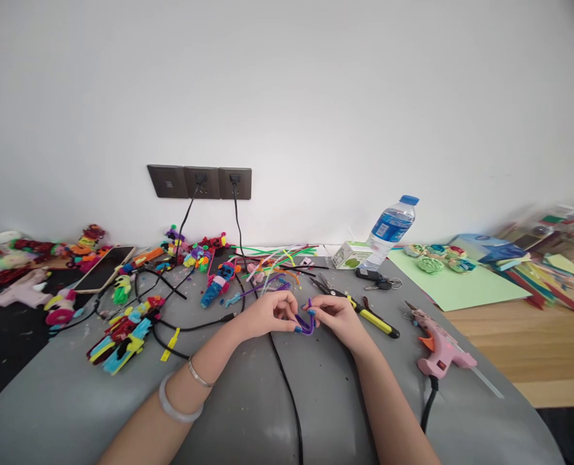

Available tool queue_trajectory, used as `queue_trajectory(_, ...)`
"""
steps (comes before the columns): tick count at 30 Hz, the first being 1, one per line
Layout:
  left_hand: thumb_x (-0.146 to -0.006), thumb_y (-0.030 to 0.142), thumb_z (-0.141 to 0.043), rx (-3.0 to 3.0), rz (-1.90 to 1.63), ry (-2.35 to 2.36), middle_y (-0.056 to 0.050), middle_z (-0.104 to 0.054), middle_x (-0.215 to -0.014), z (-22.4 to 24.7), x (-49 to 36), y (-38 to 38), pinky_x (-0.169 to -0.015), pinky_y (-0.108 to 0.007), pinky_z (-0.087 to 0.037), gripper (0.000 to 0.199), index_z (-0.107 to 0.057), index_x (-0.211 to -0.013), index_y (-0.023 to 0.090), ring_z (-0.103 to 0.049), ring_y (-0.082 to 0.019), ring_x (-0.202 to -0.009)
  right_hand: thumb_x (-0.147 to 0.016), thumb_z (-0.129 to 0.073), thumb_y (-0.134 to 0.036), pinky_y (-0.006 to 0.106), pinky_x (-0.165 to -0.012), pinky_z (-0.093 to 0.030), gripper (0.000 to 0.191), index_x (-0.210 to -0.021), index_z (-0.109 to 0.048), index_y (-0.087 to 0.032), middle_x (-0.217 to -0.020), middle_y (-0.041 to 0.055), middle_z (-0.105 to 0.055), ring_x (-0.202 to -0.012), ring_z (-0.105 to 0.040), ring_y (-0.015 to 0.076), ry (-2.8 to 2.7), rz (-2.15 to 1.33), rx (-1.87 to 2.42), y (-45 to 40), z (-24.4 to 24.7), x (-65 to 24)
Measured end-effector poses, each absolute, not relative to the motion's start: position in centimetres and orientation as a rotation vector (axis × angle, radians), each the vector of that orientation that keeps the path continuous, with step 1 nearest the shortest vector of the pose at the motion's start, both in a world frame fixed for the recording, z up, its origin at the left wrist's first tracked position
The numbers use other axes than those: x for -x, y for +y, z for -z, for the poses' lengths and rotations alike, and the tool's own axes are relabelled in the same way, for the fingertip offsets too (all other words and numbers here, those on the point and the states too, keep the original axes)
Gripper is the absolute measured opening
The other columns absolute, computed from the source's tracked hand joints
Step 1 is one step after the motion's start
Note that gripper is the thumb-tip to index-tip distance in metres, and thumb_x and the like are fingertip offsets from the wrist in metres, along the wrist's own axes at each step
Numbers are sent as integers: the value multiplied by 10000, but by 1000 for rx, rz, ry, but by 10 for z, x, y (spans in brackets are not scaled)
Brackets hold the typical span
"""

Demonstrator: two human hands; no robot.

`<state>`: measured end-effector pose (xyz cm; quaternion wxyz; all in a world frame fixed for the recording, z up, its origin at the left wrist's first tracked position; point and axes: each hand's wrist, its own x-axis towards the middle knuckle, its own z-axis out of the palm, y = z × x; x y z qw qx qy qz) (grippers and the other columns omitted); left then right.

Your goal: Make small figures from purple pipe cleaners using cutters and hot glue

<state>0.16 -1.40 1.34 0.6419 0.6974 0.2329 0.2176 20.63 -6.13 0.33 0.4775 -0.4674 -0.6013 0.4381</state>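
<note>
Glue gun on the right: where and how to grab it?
Likely the handle, from the near side, with the right hand once it releases the purple pipe cleaner. The glue gun has handle and cord toward the wearer, nozzle away; the glue stick juts out behind, so avoid both ends.

purple pipe cleaner (306, 328): fuzzy, matt | tabletop (248, 400): smooth, faint sheen | pink glue gun (443, 354): smooth plastic body | bottle (392, 226): clear glossy plastic | green sheet (461, 284): matt paper | wood-grain surface (505, 332): smooth, low sheen | wall (316, 116): smooth, matt | socket plates (214, 177): dark satin plastic | thin bangle (198, 376): shiny metal | phone screen (103, 270): dark, glossy | black cable (287, 386): smooth sheath
</note>
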Motion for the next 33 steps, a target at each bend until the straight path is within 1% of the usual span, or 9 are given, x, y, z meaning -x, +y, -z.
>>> queue_trajectory(3,-742,266,-733,-1577,-579,564,-3,-626,-752,-15,0,-13,-643,-228,-367,270,-506,-853,170,-537,-107,-662,-748,-706,-553,259,-491,-418,381,-670,-622,-190,-507,-11,-569,-464,-482,119,-1421,-1001,1135,-62,-5,-207)
queue_trajectory(6,-748,290,-734,-1541,-674,591,14,-579,-744,-17,2,-12,-676,-230,-393,281,-498,-850,175,-539,-109,-685,-797,-649,-565,255,-489,-399,390,-668,-582,-203,-510,-11,-558,-476,-478,123,-1396,-933,1137,-63,-6,-209)
queue_trajectory(10,-750,312,-740,-1506,-747,582,13,-576,-765,-17,2,-10,-683,-223,-400,307,-490,-870,181,-534,-109,-699,-821,-626,-550,253,-490,-394,371,-687,-591,-206,-521,-10,-551,-490,-482,130,-1390,-912,1137,-63,-5,-211)
queue_trajectory(18,-751,339,-752,-1489,-756,573,5,-600,-791,-17,2,-11,-708,-229,-411,326,-495,-875,181,-555,-110,-714,-838,-637,-493,254,-506,-391,319,-701,-612,-205,-534,-15,-558,-501,-493,133,-1350,-922,1070,-62,0,-213)
queue_trajectory(25,-727,390,-771,-1508,-739,583,-12,-612,-794,-23,3,-13,-718,-243,-426,367,-505,-860,175,-572,-123,-724,-829,-637,-521,263,-511,-396,342,-704,-613,-204,-542,-8,-559,-504,-495,139,-1332,-913,1081,-62,3,-214)
queue_trajectory(29,-737,385,-758,-1534,-753,601,-4,-589,-784,-22,3,-13,-680,-229,-412,348,-508,-856,175,-542,-110,-692,-816,-659,-512,265,-513,-395,330,-693,-618,-209,-543,-6,-563,-505,-490,138,-1314,-916,1056,-62,6,-216)
queue_trajectory(33,-748,365,-749,-1535,-735,584,3,-571,-778,-21,3,-13,-686,-227,-413,324,-510,-864,179,-545,-110,-703,-801,-667,-525,272,-507,-396,339,-680,-623,-212,-545,-1,-566,-511,-495,145,-1330,-904,1073,-61,9,-217)
